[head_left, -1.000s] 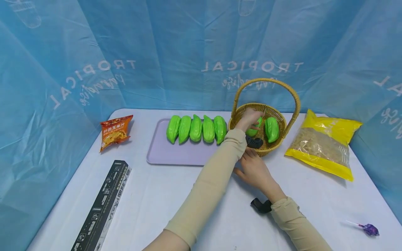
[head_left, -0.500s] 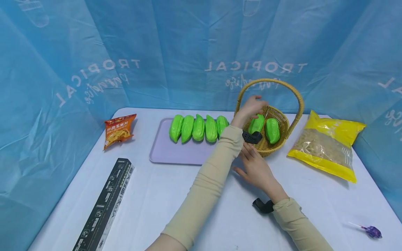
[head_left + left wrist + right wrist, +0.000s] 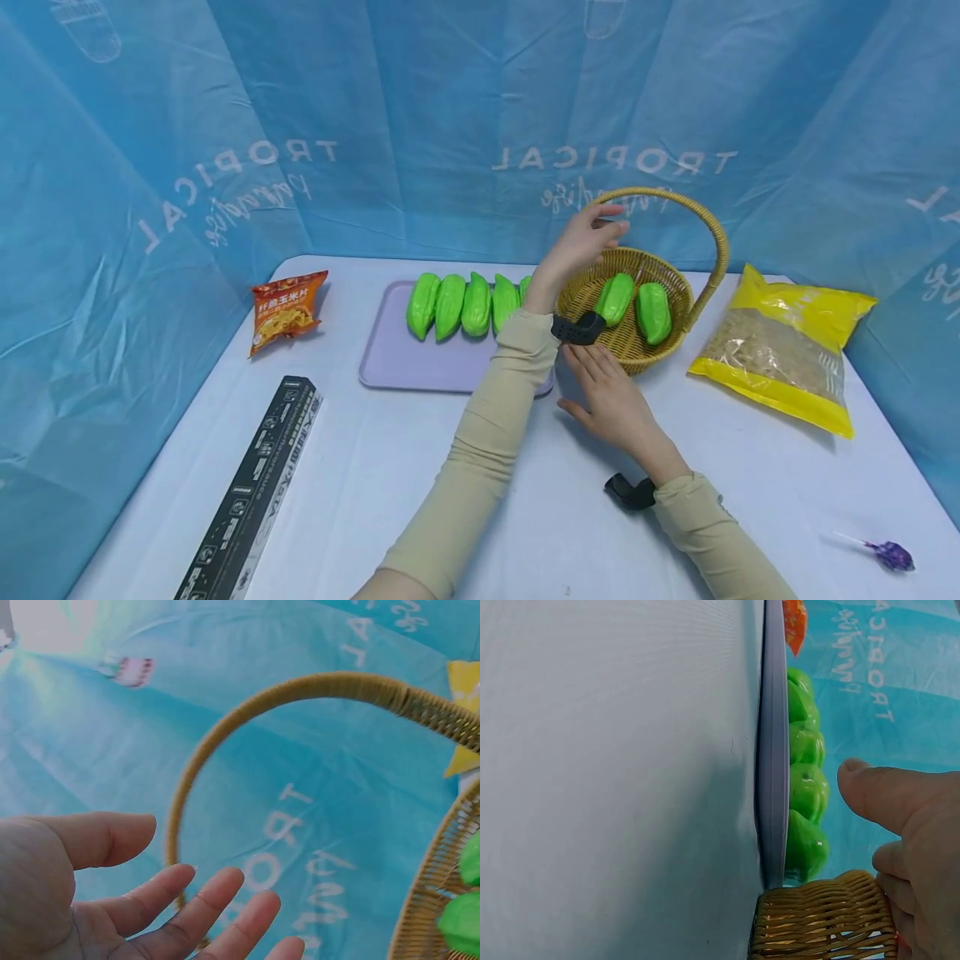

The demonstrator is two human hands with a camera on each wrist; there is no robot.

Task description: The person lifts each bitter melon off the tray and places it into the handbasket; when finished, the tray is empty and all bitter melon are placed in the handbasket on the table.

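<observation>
My left hand point(image 3: 585, 242) is raised at the left side of the wicker basket point(image 3: 645, 362), holding nothing, its fingers loosely spread. The left wrist view shows that hand's palm in front of the arched basket handle point(image 3: 300, 688). With fingers extended, my right hand point(image 3: 617, 408) rests against the basket's front side; in the right wrist view its thumb point(image 3: 881, 791) points away from the wicker. Inside the basket lie two glossy green ridged vegetables, a left one point(image 3: 615, 300) and a right one point(image 3: 654, 314). Several alike point(image 3: 448, 307) line the purple tray point(image 3: 427, 367), partly hidden by my left forearm.
An orange snack bag point(image 3: 287, 312) stands at the back left, above a long black pasta box point(image 3: 251, 492). Right of the basket lies a yellow bag point(image 3: 783, 350) with a clear window. A purple lollipop point(image 3: 888, 555) is near the right front. Blue curtains enclose the table.
My left hand has lifted up and left out of the basket, leaving a green ridged vegetable uncovered beside the other one. My right hand stays at the basket's front.
</observation>
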